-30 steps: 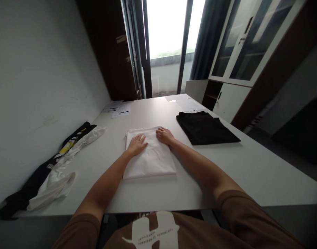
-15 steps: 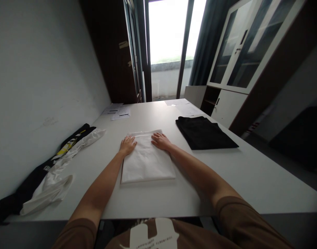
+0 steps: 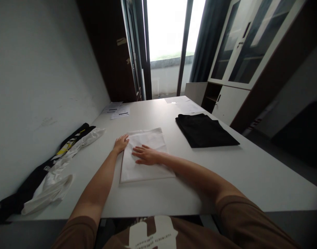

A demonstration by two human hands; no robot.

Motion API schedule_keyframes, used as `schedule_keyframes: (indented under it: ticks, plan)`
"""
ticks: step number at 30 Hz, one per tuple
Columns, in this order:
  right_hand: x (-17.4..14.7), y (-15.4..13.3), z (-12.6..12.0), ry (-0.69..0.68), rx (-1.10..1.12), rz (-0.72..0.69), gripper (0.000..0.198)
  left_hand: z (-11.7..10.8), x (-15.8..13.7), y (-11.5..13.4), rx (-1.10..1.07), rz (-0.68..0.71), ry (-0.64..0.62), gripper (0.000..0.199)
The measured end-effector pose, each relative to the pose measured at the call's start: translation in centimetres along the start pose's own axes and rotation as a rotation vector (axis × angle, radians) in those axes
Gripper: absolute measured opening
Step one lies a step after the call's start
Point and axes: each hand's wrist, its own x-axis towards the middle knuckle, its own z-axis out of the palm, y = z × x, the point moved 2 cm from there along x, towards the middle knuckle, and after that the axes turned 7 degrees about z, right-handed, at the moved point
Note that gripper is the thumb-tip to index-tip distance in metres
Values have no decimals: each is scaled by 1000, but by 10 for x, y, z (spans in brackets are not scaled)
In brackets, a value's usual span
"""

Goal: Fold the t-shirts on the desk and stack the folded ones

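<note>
A folded white cloth [image 3: 145,173] lies on the tabletop [image 3: 251,183] at lower centre frame. The right hand [image 3: 146,155] rests flat on it, fingers spread, gripping nothing; slightly farther, the left hand [image 3: 120,143] lies along its left edge, fingers loosely extended. Right of centre lies folded black cloth [image 3: 206,131].

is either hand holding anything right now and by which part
The right hand holds nothing: it lies spread on the folded white cloth. The left hand touches the cloth near its far-left corner; any pinch there can't be told.
</note>
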Motion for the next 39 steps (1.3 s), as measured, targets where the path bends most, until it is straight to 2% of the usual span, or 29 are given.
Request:
schedule_keyframes:
  ticks: [4,7,12,14,16,21,26,28,31,36,39]
  plan:
    - [1,15,-6,44,-43,96,62,0,-1,3,-17,13,18,48]
    - [0,11,-6,66,-44,140,65,-2,-3,6,-24,6,22,47]
    - [-8,-31,1,-17,59,-156,74,-9,-7,11,-50,-3,31,45]
    - [-10,-39,0,-43,92,-225,75,-12,-9,12,-61,-3,33,45]
    - [-10,-38,-3,-51,113,-225,72,-15,-10,14,-71,0,32,45]
    - [-10,-30,-6,-10,77,-94,67,-21,-13,17,-91,15,42,46]
    - [-8,-36,1,-31,72,-209,70,-23,-15,19,-93,27,56,44]
    - [-5,-26,0,-7,52,-149,64,-23,-15,19,-90,27,59,43]
    - [-2,3,-5,42,-8,15,59,-21,-15,19,-80,23,57,44]
    - [-6,59,-11,87,-80,316,63,-20,-14,19,-53,23,57,43]
    - [-10,85,-14,104,-106,439,65,-19,-11,22,-30,30,68,41]
